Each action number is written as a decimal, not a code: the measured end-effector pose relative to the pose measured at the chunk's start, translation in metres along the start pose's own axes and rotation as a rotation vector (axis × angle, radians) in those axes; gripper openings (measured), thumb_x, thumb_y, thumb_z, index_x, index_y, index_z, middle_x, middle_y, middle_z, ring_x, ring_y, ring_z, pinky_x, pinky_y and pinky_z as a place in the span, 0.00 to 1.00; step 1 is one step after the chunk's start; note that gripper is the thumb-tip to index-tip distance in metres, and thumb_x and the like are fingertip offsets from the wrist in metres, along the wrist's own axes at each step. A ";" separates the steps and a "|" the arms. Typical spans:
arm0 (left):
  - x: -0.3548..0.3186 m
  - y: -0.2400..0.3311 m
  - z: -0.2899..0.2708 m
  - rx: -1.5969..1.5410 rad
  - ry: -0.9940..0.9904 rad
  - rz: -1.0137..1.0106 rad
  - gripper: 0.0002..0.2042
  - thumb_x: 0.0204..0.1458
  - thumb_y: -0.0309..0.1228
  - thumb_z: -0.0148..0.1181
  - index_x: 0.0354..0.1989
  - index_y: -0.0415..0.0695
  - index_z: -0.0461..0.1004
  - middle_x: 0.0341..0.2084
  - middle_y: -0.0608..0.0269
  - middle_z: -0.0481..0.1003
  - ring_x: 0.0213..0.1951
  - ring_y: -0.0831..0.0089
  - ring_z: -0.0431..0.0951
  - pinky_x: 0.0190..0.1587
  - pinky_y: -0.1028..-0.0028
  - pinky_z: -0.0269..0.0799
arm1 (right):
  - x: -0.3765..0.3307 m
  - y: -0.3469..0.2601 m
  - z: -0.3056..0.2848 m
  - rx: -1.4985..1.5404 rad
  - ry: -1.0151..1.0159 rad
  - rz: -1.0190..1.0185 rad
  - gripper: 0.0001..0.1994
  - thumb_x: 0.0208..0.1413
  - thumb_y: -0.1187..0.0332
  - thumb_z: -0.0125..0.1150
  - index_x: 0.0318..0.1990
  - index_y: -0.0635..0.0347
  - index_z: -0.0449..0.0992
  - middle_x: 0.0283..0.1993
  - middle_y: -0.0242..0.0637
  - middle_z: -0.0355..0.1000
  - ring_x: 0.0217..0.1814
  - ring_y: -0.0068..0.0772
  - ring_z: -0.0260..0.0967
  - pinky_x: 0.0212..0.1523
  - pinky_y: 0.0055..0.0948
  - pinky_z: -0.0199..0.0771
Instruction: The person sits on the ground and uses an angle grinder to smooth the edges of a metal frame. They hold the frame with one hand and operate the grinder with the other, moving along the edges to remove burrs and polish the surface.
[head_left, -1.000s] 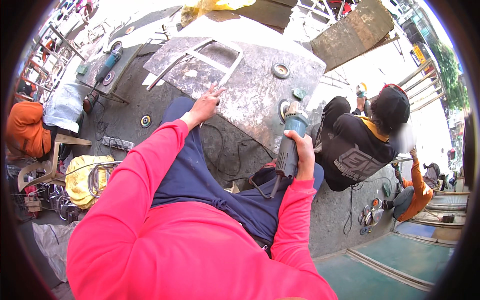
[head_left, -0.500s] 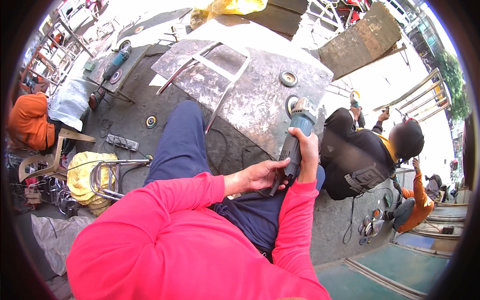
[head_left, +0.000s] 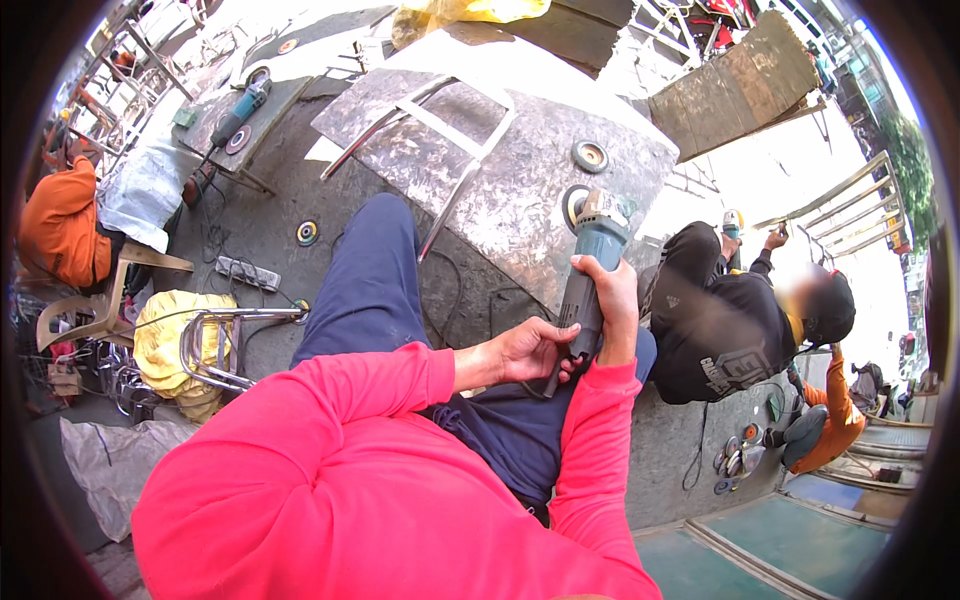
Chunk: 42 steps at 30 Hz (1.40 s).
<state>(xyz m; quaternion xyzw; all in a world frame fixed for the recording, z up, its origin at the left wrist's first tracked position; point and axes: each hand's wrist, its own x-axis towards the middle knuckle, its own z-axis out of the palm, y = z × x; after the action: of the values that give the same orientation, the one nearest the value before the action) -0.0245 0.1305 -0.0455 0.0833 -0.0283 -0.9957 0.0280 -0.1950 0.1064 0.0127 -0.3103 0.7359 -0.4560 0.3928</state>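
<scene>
An angle grinder [head_left: 597,248], teal and grey with a disc [head_left: 575,207] at its head, stands over my lap at the board's near edge. My right hand [head_left: 614,300] is wrapped round the grinder's body. Lower down, my left hand [head_left: 532,350] closes on the rear end of the same tool, by its cord; some fingertips are hidden behind it. A bent metal tube frame [head_left: 466,150] lies across the worn board [head_left: 530,215] in front of me, its near leg reaching past the edge. A loose abrasive disc [head_left: 590,156] rests on the board to the right.
Another angle grinder [head_left: 243,110] lies on a low table at the left. A power strip [head_left: 248,273] and a disc [head_left: 307,233] are on the floor. A co-worker in black [head_left: 735,325] sits close at my right. A person in orange [head_left: 60,220] is at far left.
The view has shifted slightly, so the surroundings sit a little further right. Both hands keep their hold on the grinder. The co-worker at right has moved their head a little.
</scene>
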 end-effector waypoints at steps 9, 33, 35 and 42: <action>0.001 0.011 -0.010 -0.054 -0.005 0.086 0.14 0.61 0.34 0.62 0.52 0.41 0.76 0.41 0.56 0.80 0.45 0.63 0.81 0.42 0.63 0.74 | -0.002 -0.012 0.013 0.137 -0.109 0.087 0.16 0.47 0.63 0.74 0.36 0.67 0.80 0.29 0.32 0.76 0.25 0.22 0.71 0.27 0.27 0.70; -0.056 0.095 -0.062 1.098 0.831 0.475 0.11 0.45 0.30 0.69 0.32 0.34 0.81 0.23 0.60 0.81 0.25 0.74 0.82 0.29 0.76 0.76 | 0.003 0.026 0.008 -0.314 -0.054 0.177 0.25 0.61 0.54 0.68 0.45 0.75 0.77 0.26 0.40 0.77 0.22 0.27 0.76 0.21 0.29 0.76; -0.050 0.097 -0.066 1.220 0.955 0.437 0.12 0.42 0.30 0.71 0.32 0.33 0.81 0.21 0.60 0.80 0.25 0.75 0.82 0.28 0.76 0.75 | 0.006 0.033 0.006 -0.279 -0.056 0.183 0.24 0.61 0.54 0.68 0.47 0.74 0.76 0.27 0.41 0.77 0.22 0.27 0.76 0.20 0.29 0.76; -0.025 0.071 -0.059 1.555 1.276 0.556 0.31 0.35 0.39 0.77 0.44 0.27 0.74 0.34 0.36 0.82 0.40 0.46 0.85 0.45 0.55 0.81 | 0.020 0.070 0.001 -0.029 0.051 0.161 0.21 0.64 0.59 0.64 0.47 0.75 0.76 0.26 0.43 0.77 0.21 0.29 0.75 0.18 0.29 0.76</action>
<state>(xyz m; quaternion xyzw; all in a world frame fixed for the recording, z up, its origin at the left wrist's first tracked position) 0.0137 0.0586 -0.0952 0.5794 -0.6599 -0.4322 0.2048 -0.2110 0.1169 -0.0575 -0.2442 0.7747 -0.4201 0.4046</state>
